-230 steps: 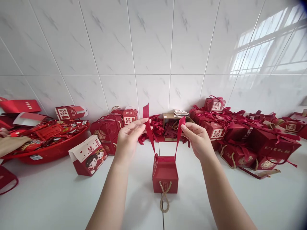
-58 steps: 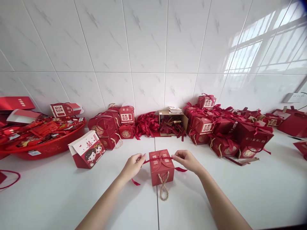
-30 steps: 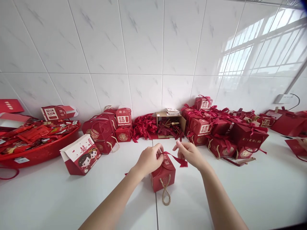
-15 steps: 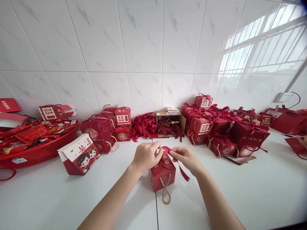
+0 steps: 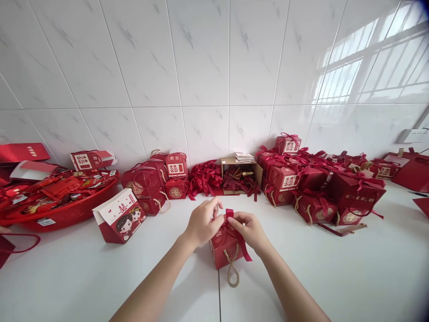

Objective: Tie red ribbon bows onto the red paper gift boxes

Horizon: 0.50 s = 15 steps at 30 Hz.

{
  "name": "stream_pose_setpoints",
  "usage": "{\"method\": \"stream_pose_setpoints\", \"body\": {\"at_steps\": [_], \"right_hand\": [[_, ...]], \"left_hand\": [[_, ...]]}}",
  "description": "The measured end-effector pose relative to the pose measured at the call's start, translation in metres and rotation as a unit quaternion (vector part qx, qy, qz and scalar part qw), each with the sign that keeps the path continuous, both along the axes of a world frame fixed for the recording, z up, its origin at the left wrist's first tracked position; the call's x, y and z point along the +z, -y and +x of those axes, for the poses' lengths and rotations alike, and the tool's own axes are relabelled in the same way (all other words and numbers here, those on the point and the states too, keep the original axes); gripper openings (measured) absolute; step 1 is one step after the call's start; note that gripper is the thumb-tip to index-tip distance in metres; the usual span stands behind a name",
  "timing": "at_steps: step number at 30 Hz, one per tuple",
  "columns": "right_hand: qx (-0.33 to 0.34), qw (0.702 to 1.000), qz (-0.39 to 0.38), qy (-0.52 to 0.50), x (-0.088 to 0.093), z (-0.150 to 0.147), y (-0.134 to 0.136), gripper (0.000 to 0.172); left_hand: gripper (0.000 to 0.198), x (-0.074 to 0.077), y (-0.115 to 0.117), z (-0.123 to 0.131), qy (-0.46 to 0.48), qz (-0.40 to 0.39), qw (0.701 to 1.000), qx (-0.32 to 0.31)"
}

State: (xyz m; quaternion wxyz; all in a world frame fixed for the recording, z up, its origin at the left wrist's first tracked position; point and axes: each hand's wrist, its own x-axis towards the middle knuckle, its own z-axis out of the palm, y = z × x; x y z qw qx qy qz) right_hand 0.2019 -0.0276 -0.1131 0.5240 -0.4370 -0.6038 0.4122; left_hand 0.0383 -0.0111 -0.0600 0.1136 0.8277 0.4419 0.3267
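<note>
A small red gift box [image 5: 224, 252] stands on the white table in front of me, with a twisted rope handle [image 5: 233, 275] hanging down its near side. A red ribbon [image 5: 229, 213] is at the box's top, forming a small upright loop between my hands, and one tail hangs down the right side. My left hand [image 5: 205, 221] is at the top left, its thumb and curled fingers closed at the ribbon and its index finger raised; the grip itself is partly hidden. Thumb and fingers of my right hand [image 5: 250, 229] pinch the ribbon from the right.
Finished-looking boxes with bows [image 5: 288, 179] are piled at the back right. Loose ribbons [image 5: 205, 179] lie beside an open carton [image 5: 258, 174] of ribbon pieces. To the left are stacked boxes [image 5: 147, 181], a white-and-red printed box [image 5: 119, 217] and a red basin [image 5: 77, 212] of packets.
My right hand has drawn in left toward the box with the ribbon, which now stands up in a loop. My left index finger has lifted. The view has shifted slightly left.
</note>
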Motion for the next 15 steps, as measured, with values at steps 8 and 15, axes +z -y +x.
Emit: {"method": "stream_pose_setpoints", "body": {"at_steps": [8,15], "right_hand": [[0.033,0.994,0.064,0.078,0.004,0.002,0.009,0.020],[0.036,0.992,0.060,0.107,0.007,0.003,0.013,0.018]], "left_hand": [[0.021,-0.041,0.006,-0.019,0.144,-0.202,0.967,0.054],[0.035,-0.050,0.004,-0.023,0.186,-0.314,0.931,0.018]]}}
